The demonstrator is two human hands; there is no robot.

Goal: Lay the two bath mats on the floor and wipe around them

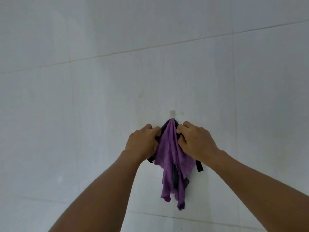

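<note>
Purple cloth [168, 153] w/ black trim hangs from small white hook [172, 113] on tiled wall [100, 81], lower-centre. L hand [143, 141] grips cloth's left side, fingers curled; R hand [195, 139] pinches its right side near the top.

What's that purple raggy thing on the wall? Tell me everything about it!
The soft purple cloth has black edging and looks like fluffy microfibre. It hangs bunched and crumpled, its top at a small white hook on the pale tiled wall, with uneven ends dangling down. Black strips poke out at both sides. The left hand grips its left side and the right hand grips its right side, just below the hook.
</note>
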